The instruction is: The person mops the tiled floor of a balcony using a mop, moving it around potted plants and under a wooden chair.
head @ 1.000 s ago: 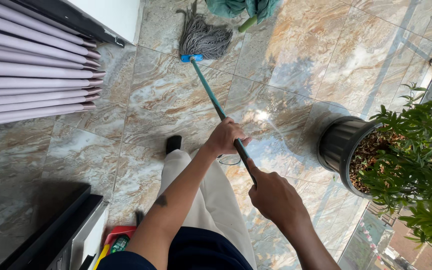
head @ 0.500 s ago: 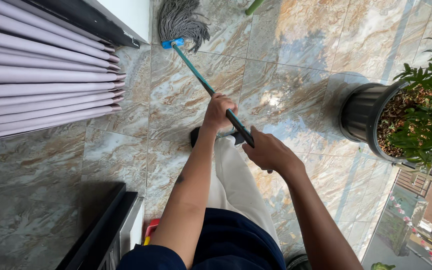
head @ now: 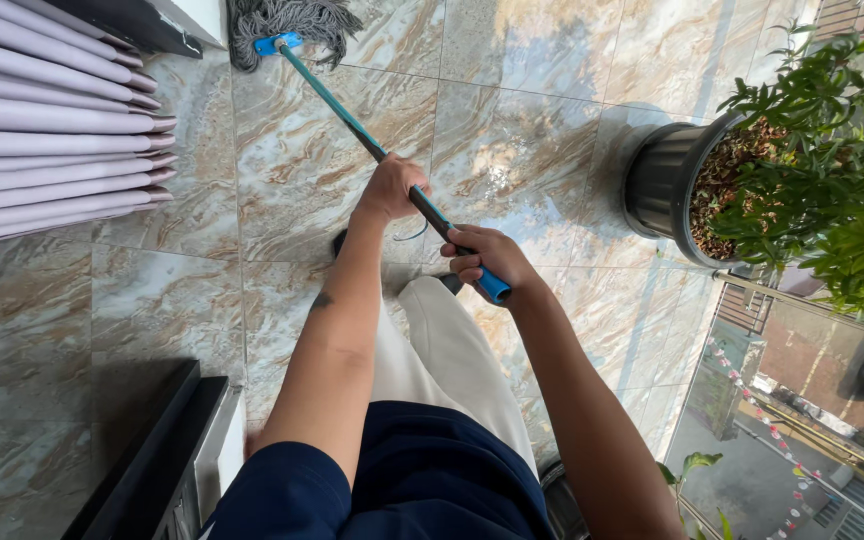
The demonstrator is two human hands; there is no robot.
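Mop handle [head: 352, 120] within both hands [head: 442, 225]

Bright daylight; glare on wet floor tiles [head: 512, 170]; edges perhaps slightly distorted.

a potted plant [head: 712, 185] in a dark ribbed pot stood on the marbled tile floor [head: 552, 70]; pale folded curtains [head: 47, 150] lay at far left.
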